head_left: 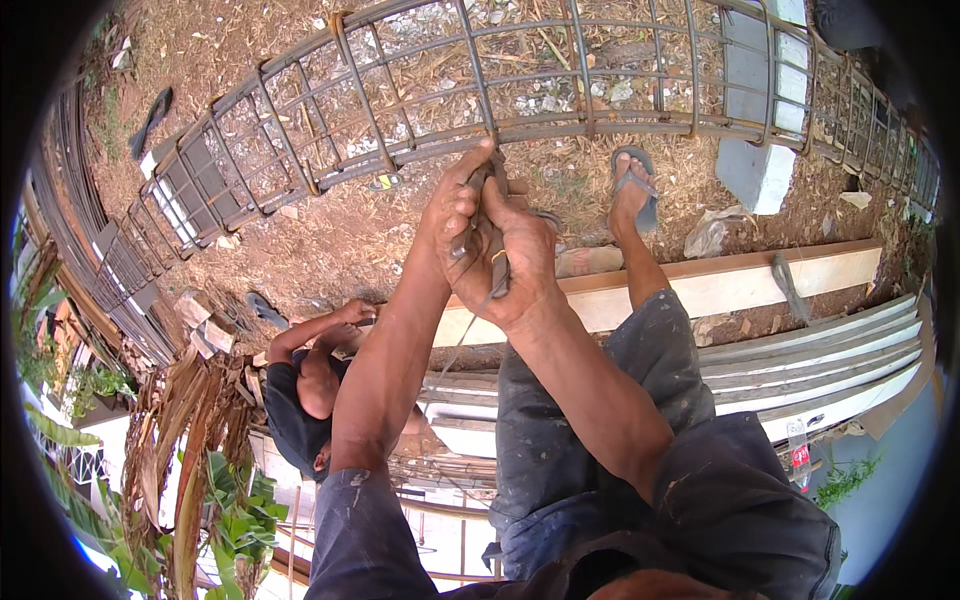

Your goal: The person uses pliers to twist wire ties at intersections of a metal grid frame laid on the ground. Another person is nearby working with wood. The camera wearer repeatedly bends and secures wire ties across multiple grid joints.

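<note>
A long rebar cage (pixel 560 80) of rusty steel bars and stirrups lies across the dirt ahead of me. My left hand (pixel 452 215) and my right hand (pixel 515 260) are clasped together at one of its lower bars. Between them they grip a thin dark metal tool (pixel 497 255), and a strand of tie wire (pixel 450 350) trails down from it. The tool's tip is hidden behind my fingers at the crossing of bar and stirrup. My leg in dark shorts reaches forward, its foot in a grey sandal (pixel 632 185).
Another person (pixel 310 385) in a dark cap crouches at lower left, hands near the ground. A pale timber plank (pixel 720 285) and stacked curved boards (pixel 830 360) lie to the right. A white concrete block (pixel 760 150) props the cage. More bars (pixel 75 220) and dry leaves are at left.
</note>
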A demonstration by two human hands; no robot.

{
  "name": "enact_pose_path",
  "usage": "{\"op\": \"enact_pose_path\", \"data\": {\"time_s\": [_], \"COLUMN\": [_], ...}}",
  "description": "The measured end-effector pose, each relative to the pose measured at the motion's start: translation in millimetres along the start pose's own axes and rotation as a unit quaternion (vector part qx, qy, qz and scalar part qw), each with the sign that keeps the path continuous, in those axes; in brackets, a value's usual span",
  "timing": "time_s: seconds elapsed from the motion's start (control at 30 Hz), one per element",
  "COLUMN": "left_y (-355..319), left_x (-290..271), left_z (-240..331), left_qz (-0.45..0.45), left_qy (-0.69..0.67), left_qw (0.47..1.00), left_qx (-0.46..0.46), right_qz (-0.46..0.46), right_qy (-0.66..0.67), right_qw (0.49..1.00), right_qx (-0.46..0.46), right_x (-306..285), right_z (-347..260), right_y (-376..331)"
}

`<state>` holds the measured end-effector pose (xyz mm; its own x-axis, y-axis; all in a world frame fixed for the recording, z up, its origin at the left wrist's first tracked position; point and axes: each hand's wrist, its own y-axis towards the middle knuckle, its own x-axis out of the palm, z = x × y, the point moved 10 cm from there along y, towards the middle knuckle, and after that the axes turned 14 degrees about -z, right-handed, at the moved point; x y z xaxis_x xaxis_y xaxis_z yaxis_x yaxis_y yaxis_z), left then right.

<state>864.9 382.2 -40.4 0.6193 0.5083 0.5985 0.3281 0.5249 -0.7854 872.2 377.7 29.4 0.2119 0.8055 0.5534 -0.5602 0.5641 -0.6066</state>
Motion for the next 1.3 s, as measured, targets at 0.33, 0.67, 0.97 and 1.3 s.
{"op": "enact_pose_path", "data": {"time_s": [0.33, 0.67, 0.97, 1.3], "left_y": [16.4, 25.6, 39.4, 8.6], "left_x": [-25.9, -43.6, -62.9, -52.9], "left_z": [-48.5, -71.7, -54.9, -58.4], "left_qz": [0.279, 0.186, 0.318, 0.487], "left_qy": [0.467, 0.220, 0.433, 0.439], "left_qw": [0.835, 0.957, 0.816, 0.755], "left_qx": [0.088, -0.025, 0.213, -0.004], "right_qz": [0.235, 0.135, 0.169, 0.071], "right_qy": [-0.627, -0.637, -0.932, -0.929], "right_qw": [0.691, 0.704, 0.319, 0.350], "right_qx": [0.270, 0.285, 0.035, -0.098], "right_x": [-79.8, -121.5, -148.0, -152.0], "right_z": [-126.0, -126.3, -176.0, -176.5], "right_y": [-93.8, -91.8, -28.5, -33.3]}}
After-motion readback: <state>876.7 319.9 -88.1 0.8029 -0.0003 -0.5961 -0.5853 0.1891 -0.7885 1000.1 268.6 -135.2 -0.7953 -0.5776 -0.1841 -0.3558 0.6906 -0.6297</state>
